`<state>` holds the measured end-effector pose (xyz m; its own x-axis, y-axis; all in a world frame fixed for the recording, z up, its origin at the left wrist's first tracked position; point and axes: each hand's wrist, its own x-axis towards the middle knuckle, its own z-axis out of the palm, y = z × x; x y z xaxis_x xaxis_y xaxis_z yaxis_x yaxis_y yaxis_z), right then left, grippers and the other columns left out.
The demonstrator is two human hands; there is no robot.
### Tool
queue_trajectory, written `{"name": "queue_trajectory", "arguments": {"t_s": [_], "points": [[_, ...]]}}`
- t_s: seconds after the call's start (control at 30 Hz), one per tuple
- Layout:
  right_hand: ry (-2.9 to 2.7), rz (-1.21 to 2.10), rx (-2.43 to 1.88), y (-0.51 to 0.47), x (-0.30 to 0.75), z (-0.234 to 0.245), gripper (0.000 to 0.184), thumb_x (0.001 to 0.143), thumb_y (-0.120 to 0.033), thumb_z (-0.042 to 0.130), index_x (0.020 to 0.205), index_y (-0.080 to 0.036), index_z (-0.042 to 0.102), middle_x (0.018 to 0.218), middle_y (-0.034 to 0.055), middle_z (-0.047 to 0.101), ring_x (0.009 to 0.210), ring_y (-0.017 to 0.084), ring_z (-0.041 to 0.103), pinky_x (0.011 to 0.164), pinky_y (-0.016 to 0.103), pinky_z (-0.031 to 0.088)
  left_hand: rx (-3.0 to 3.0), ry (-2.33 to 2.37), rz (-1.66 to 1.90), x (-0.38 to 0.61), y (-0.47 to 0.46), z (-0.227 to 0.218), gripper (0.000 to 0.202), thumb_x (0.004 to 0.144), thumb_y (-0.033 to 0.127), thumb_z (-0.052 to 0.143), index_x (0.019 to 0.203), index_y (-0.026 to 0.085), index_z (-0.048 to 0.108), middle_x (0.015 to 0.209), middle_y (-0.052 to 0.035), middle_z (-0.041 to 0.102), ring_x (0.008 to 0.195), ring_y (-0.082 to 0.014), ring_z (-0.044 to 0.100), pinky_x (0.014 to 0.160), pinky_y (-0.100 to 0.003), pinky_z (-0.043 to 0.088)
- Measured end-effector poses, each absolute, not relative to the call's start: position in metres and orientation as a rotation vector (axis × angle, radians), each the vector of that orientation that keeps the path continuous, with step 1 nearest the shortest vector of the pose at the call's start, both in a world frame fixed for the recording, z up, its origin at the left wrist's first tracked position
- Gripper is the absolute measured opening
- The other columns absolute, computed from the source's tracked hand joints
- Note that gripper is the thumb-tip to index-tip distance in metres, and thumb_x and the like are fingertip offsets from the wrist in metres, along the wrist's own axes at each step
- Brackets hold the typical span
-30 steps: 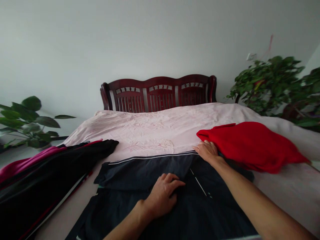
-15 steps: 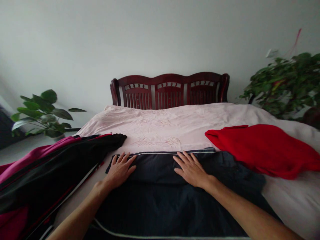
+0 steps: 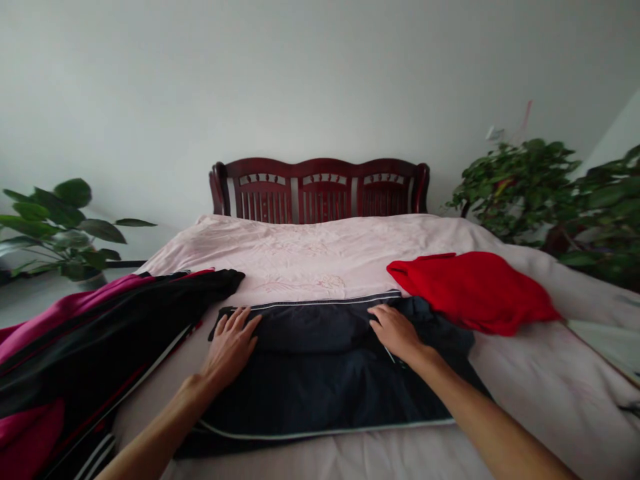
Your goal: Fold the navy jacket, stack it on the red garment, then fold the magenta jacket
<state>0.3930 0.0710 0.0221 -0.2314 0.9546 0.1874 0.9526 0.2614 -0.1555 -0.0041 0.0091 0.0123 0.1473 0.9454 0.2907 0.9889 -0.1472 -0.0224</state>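
While left hand (image 3: 231, 341) and right hand (image 3: 396, 331) rest across navy garment (image 3: 310, 383)'s far side, grips spread, nothing pinched, step looks like smoothing; next probably calls for an edge pinch.

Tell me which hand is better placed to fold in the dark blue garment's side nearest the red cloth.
Probably the right hand: it lies on the dark blue garment, toward the red cloth, while the left hand is by the garment's opposite edge.

The pink-covered bed (image 3: 310, 257) carries a navy garment (image 3: 310, 387); to the left of the navy garment lies a black and magenta pile (image 3: 120, 327), to its right and farther back a red garment (image 3: 475, 293).
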Motion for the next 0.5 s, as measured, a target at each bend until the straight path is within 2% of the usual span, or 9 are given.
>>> {"name": "queue_trajectory", "arguments": {"t_s": [0.07, 0.13, 0.23, 0.37, 0.43, 0.5], "points": [[-2.247, 0.035, -1.806, 0.047, 0.387, 0.031, 0.036, 0.097, -0.028, 0.038, 0.103, -0.023, 0.073, 0.113, 0.0078, 0.072, 0.107, 0.022, 0.064, 0.093, 0.032, 0.045, -2.36, -1.818, -0.445, 0.012, -0.011, 0.016, 0.039, 0.095, 0.023, 0.045, 0.13, 0.024, 0.064, 0.144, -0.01, 0.057, 0.137, -0.0276, 0.048, 0.115, -0.048, 0.038], [-2.255, 0.064, -1.799, 0.025, 0.378, 0.031, 0.037, 0.098, -0.034, 0.038, 0.093, -0.025, 0.073, 0.102, 0.0059, 0.073, 0.101, 0.022, 0.065, 0.088, 0.032, 0.046, -2.496, -1.761, -0.527, 0.029, -0.029, 0.014, 0.038, 0.097, 0.027, 0.042, 0.128, 0.025, 0.065, 0.141, -0.0075, 0.059, 0.135, -0.0242, 0.05, 0.113, -0.044, 0.041], [-2.233, 0.04, -1.784, 0.004, 0.363, 0.019, 0.028, 0.095, -0.038, 0.049, 0.102, -0.025, 0.072, 0.108, 0.0068, 0.072, 0.104, 0.023, 0.064, 0.087, 0.031, 0.047, -2.604, -1.744, -0.528, 0.048, -0.048, 0.001, 0.042, 0.096, 0.032, 0.048, 0.136, 0.026, 0.059, 0.147, -0.0077, 0.054, 0.14, -0.0263, 0.044, 0.116, -0.046, 0.037], [-2.162, 0.016, -1.784, -0.003, 0.354, 0.004, 0.024, 0.091, -0.026, 0.053, 0.106, -0.025, 0.071, 0.11, 0.0063, 0.071, 0.105, 0.022, 0.064, 0.087, 0.029, 0.047, -2.586, -1.834, -0.54, 0.057, -0.058, -0.012, 0.043, 0.093, 0.03, 0.053, 0.135, 0.027, 0.059, 0.152, -0.0075, 0.048, 0.143, -0.0278, 0.04, 0.118, -0.049, 0.033], [-2.141, 0.102, -1.812, 0.001, 0.357, 0.006, 0.023, 0.091, -0.025, 0.051, 0.1, -0.027, 0.072, 0.104, 0.003, 0.073, 0.099, 0.02, 0.066, 0.08, 0.027, 0.048, -2.547, -1.935, -0.582, 0.061, -0.06, -0.007, 0.037, 0.092, 0.025, 0.053, 0.127, 0.026, 0.065, 0.145, -0.0069, 0.055, 0.138, -0.0262, 0.047, 0.115, -0.046, 0.037], [-2.125, 0.144, -1.836, 0.008, 0.363, 0.013, 0.025, 0.093, -0.024, 0.047, 0.098, -0.028, 0.072, 0.1, 0.0013, 0.074, 0.093, 0.019, 0.068, 0.074, 0.027, 0.047, -2.53, -2.006, -0.659, 0.071, -0.062, 0.003, 0.03, 0.092, 0.022, 0.051, 0.116, 0.025, 0.069, 0.131, -0.0065, 0.065, 0.125, -0.0237, 0.058, 0.107, -0.04, 0.044]]}}
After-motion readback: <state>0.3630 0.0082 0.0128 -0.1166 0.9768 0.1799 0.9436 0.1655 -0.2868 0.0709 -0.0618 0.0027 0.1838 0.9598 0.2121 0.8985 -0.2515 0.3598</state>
